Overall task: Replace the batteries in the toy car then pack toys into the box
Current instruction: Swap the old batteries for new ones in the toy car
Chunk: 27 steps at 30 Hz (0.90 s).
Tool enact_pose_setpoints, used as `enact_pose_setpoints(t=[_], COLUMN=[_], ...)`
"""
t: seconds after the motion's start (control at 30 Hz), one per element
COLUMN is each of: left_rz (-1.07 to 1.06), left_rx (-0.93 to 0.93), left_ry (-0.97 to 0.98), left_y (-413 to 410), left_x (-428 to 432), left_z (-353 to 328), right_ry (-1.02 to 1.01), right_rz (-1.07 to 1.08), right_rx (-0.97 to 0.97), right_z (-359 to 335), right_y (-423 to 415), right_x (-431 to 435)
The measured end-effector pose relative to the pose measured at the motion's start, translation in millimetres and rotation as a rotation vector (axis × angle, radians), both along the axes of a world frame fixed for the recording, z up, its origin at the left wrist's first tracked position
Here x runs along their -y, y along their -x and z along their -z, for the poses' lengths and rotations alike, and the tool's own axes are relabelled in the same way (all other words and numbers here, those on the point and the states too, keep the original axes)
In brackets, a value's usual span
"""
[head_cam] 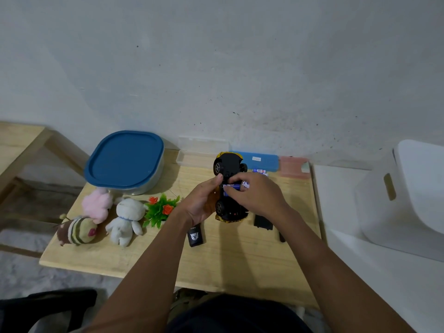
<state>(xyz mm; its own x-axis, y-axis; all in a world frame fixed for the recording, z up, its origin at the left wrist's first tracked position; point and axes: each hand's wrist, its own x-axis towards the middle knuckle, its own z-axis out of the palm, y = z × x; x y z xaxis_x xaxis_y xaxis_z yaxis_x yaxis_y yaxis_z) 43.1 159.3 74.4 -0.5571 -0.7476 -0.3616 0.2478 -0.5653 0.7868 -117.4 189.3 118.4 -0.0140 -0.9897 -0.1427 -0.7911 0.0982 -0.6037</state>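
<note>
Frame centre: left hand [203,204] curls round upturned black-and-yellow plastic toy car [228,167], likely steadying it while right hand [258,197] pinches the blue cylindrical battery [231,187].

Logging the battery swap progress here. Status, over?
Left hand holds toy car belly-up. Right hand pinches blue battery at its open compartment. Blue-lidded box closed, plush toys beside it, unpacked.
</note>
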Motion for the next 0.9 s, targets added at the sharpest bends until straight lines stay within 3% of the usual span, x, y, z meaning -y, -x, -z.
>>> enact_pose_setpoints(t=[0.23, 0.43, 0.6, 0.9], left_rz=[-0.047, -0.025, -0.009, -0.036], left_rx=[0.021, 0.029, 0.019, 0.007], left_ry=[0.035, 0.033, 0.030, 0.003], left_y=[-1, -1, 1, 4], left_x=[1, 1, -1, 0], left_z=[4, 3, -3, -14], right_ry=[-0.072, -0.087, 0.004, 0.094], right_rz=[0.036, 0.068, 0.022, -0.198], right_rx=[0.069, 0.257, 0.312, 0.190], right_z=[-1, 3, 0, 8], right_y=[-7, -7, -3, 9], right_x=[3, 2, -3, -5])
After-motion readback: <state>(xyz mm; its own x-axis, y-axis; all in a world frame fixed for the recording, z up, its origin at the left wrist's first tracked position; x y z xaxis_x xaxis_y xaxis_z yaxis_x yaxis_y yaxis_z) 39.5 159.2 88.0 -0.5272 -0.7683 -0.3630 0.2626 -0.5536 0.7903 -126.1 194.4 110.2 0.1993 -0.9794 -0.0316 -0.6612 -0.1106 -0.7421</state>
